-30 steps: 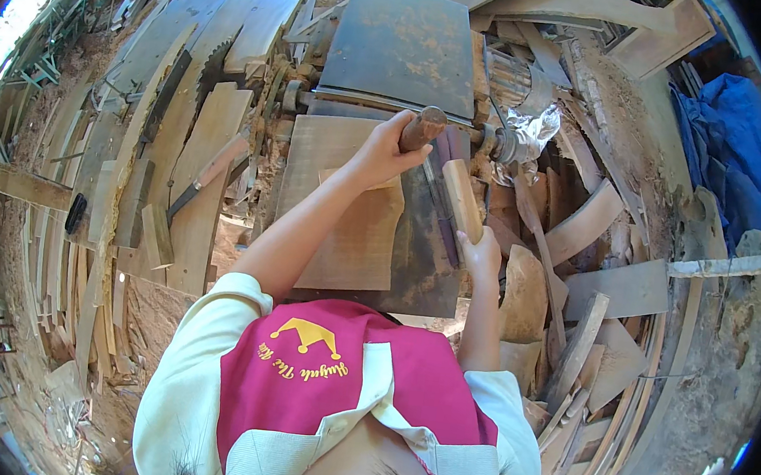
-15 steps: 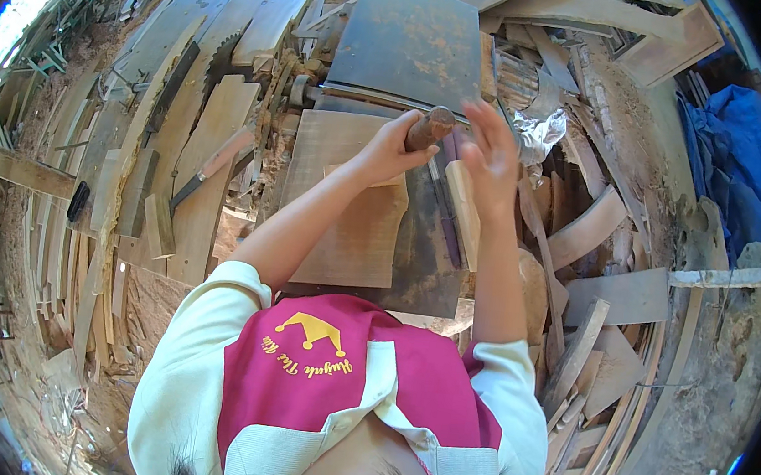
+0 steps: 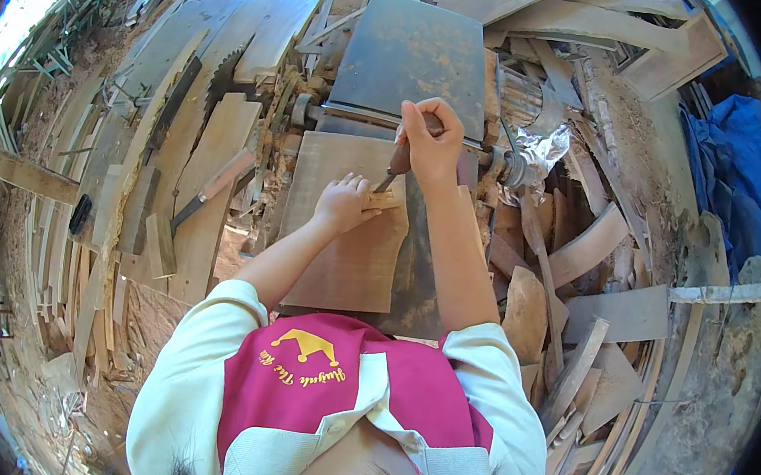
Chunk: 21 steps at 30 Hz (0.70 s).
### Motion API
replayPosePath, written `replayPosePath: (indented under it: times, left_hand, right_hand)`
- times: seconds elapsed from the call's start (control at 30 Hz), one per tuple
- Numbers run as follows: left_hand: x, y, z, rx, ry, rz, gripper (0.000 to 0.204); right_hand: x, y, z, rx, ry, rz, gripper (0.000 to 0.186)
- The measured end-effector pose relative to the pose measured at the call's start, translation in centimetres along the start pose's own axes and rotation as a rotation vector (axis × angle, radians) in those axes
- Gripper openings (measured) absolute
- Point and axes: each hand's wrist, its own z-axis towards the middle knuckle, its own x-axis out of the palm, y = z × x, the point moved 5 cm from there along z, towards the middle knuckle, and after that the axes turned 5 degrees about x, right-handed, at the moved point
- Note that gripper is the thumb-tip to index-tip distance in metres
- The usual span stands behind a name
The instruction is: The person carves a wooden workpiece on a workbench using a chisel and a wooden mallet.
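Note:
My right hand (image 3: pixel 435 147) is closed round the dark wooden handle of a chisel (image 3: pixel 400 161). The chisel leans with its blade down at a small wooden piece (image 3: pixel 388 200). My left hand (image 3: pixel 341 204) presses and grips that piece from the left, its fingers near the blade. Under both lies a wide, flat board (image 3: pixel 340 275) on a dark metal machine table (image 3: pixel 417 287). Whether the blade tip touches the wood or stands just above it is too small to tell.
A wooden-handled knife (image 3: pixel 213 187) lies on planks at the left, near a toothed saw blade (image 3: pixel 222 76). Beyond the board are a machine shaft (image 3: pixel 301 111) and a metal plate (image 3: pixel 416 53). Offcuts (image 3: pixel 589 239) pile up at the right, with a blue tarp (image 3: pixel 740 162) farther off.
My left hand has come down from the handled tool onto the small wooden piece. My right hand, empty and blurred before, now grips the chisel with its blade pointing down.

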Motion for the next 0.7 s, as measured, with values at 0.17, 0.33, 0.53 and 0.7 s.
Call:
replayPosePath:
  times: [0.17,0.33,0.53,0.7]
  left_hand:
    - [0.1,0.0,0.5,0.065,-0.051,0.072,0.062]
    - [0.9,0.4,0.6,0.077,-0.037,0.091,0.061]
    - [1.5,0.1,0.2,0.12,-0.105,0.161,0.059]
    - [1.3,0.2,0.4,0.108,-0.087,0.155,0.06]
  right_hand:
    - [0.1,-0.1,1.8,0.001,-0.024,-0.013,0.021]
    - [0.3,-0.7,3.9,0.04,-0.044,-0.063,0.02]
    - [-0.6,-1.7,6.0,0.123,-0.097,-0.025,0.024]
    - [-0.4,-2.4,7.3,0.141,-0.131,-0.065,0.026]
